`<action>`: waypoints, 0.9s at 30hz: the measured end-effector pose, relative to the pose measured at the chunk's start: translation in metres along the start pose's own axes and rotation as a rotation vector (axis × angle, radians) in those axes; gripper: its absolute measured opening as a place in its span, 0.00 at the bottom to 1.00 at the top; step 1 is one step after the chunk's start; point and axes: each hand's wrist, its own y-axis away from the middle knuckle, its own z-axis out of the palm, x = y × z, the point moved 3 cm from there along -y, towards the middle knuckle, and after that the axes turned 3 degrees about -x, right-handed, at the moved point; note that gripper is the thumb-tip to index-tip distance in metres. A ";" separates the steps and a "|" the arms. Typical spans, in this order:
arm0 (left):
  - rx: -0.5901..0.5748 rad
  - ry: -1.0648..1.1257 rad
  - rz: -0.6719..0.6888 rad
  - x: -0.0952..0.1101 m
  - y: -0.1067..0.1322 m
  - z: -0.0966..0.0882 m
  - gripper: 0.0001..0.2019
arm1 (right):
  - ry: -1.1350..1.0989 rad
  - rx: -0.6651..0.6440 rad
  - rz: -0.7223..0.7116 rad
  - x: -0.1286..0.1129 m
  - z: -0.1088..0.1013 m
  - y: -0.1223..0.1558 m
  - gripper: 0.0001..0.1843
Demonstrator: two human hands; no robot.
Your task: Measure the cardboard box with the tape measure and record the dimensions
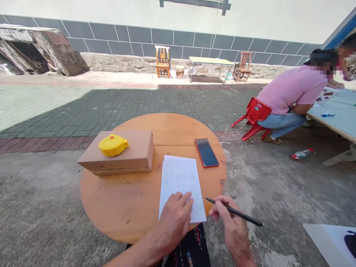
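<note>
White paper sheets [180, 172], with faint print or writing on them, lie on the round wooden table [125, 207] in front of me. My left hand [178, 213] rests on the lower part of the paper, its fingers laid out flat. At the table's right edge, my right hand [232, 222] holds a black pen [241, 214], whose tip points left toward the paper without touching it. Beyond the paper on the right is a dark phone [207, 152] in a red case. A yellow tape measure [112, 144] sits on top of a brown cardboard box [136, 148] at the left.
To the right, a person in a pink shirt [294, 87] sits on a red plastic chair [254, 111] at a pale table [343, 115]; another person is partly visible there. A bottle [302, 154] lies on the ground. Chairs and a folding table [211, 60] stand along the far wall.
</note>
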 end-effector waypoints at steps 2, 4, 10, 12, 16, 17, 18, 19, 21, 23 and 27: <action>-0.040 -0.015 0.013 -0.005 -0.005 0.003 0.15 | 0.062 -0.033 -0.017 0.002 0.006 -0.009 0.12; -0.057 -0.027 0.025 -0.009 -0.007 0.008 0.14 | 0.123 -0.066 -0.032 0.003 0.013 -0.019 0.12; -0.018 -0.043 0.048 -0.015 -0.007 0.020 0.11 | 0.244 -0.107 -0.083 -0.002 0.034 -0.042 0.11; -0.002 -0.038 0.048 -0.017 -0.007 0.021 0.11 | 0.268 -0.119 -0.078 -0.001 0.039 -0.047 0.11; 0.040 -0.004 0.042 -0.019 -0.008 0.019 0.11 | 0.345 -0.152 -0.066 0.007 0.047 -0.052 0.12; 0.051 0.003 0.041 -0.020 -0.008 0.018 0.11 | 0.363 -0.150 -0.074 0.009 0.047 -0.052 0.12; 0.059 0.010 0.040 -0.020 -0.007 0.018 0.11 | 0.377 -0.144 -0.084 0.011 0.047 -0.053 0.12; 0.061 0.014 0.038 -0.021 -0.007 0.019 0.11 | 0.390 -0.138 -0.096 0.012 0.047 -0.053 0.12; 0.062 0.018 0.035 -0.022 -0.007 0.021 0.11 | 0.418 -0.135 -0.121 0.014 0.047 -0.052 0.12; 0.059 0.016 0.032 -0.023 -0.007 0.023 0.12 | 0.457 -0.143 -0.138 0.015 0.047 -0.052 0.12; 0.081 0.008 0.034 -0.023 -0.008 0.027 0.11 | 0.516 -0.163 -0.173 0.014 0.048 -0.051 0.13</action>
